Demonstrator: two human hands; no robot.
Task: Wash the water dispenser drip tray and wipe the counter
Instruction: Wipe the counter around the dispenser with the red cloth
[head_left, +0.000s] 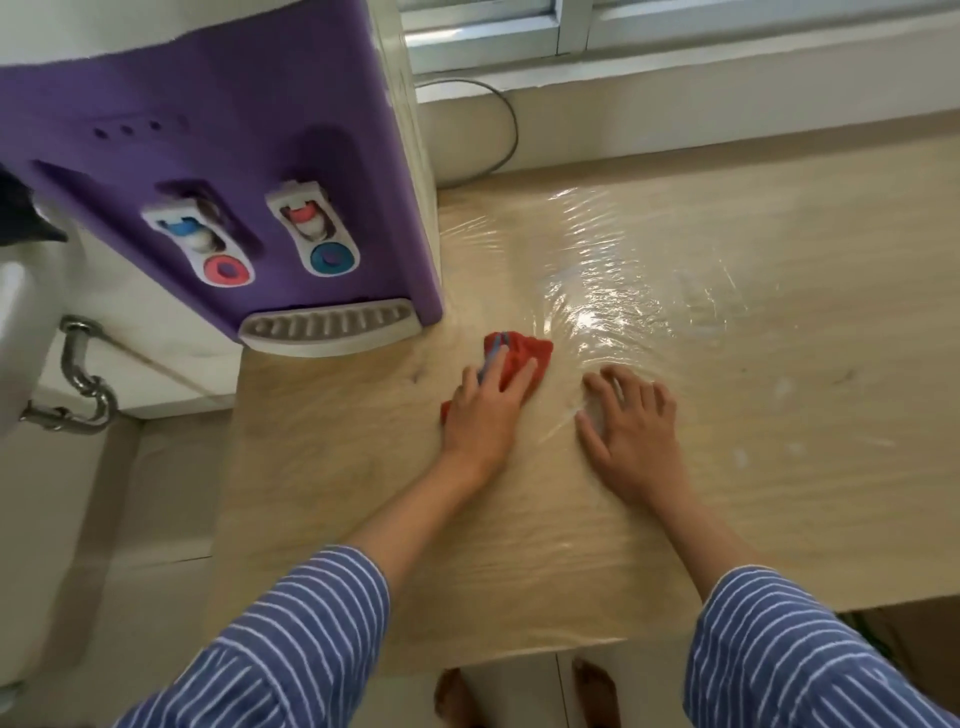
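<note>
Red cloth (511, 358) sits near the middle of the frame, under my left hand (485, 410). I press that hand flat on the cloth, with my fingers straight and lying on top of it. A bit of blue shows on the cloth between my fingers, but I cannot tell what it is. My right hand (631, 426) is just beside it, to the right. Its fingers are spread wide and pressed flat on the counter (753, 364), and it holds nothing.

I see a shiny, wet-looking patch with wrinkly lines on the counter above my right hand. The counter looks like pale wood.

At the upper left of the frame stands the purple water dispenser (234, 145). It has two taps, one with a red ring and one with a blue ring. The grey drip tray (330, 327) is in its place at the bottom of the dispenser, just left of and above the cloth, not touching it.

Both my sleeves (291, 639) are blue with white stripes. At the far left I see a silver pipe (83, 379) under a white sink. A grey cord (511, 124) curves behind the dispenser near the window at the top.
</note>
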